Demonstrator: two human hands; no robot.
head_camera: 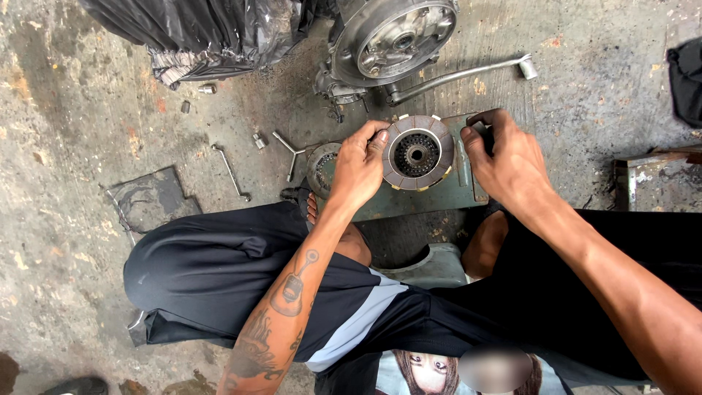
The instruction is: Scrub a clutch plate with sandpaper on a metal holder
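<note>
Here the clutch pack (417, 153), a round stack of grey friction plates with a toothed hub in its centre, sits on a green metal block (409, 197) on the concrete floor (73, 146). The left hand (358, 170) is at the pack's left edge, its fingers curled and its thumb and fingertips pinching the rim. The right hand (510, 162) is just right of the pack, fingers bent down over a small dark part at the block's far right corner; whether they grip it or only press on it cannot be told. Just left of the pack, partly under the left hand, lies a second round metal part (322, 167). Beyond the pack, toward the top of the view, stands an engine (391, 36) with a round open side, and a long kick lever (461, 74) runs from it to the right. Far left of the engine lies a black plastic sheet (197, 29). On the floor left of the pack rest a Y-shaped wrench (290, 151), a thin bent wrench (232, 172) and a few small sockets (259, 140). Nearer than the pack are the person's knees in dark trousers (212, 271).
</note>
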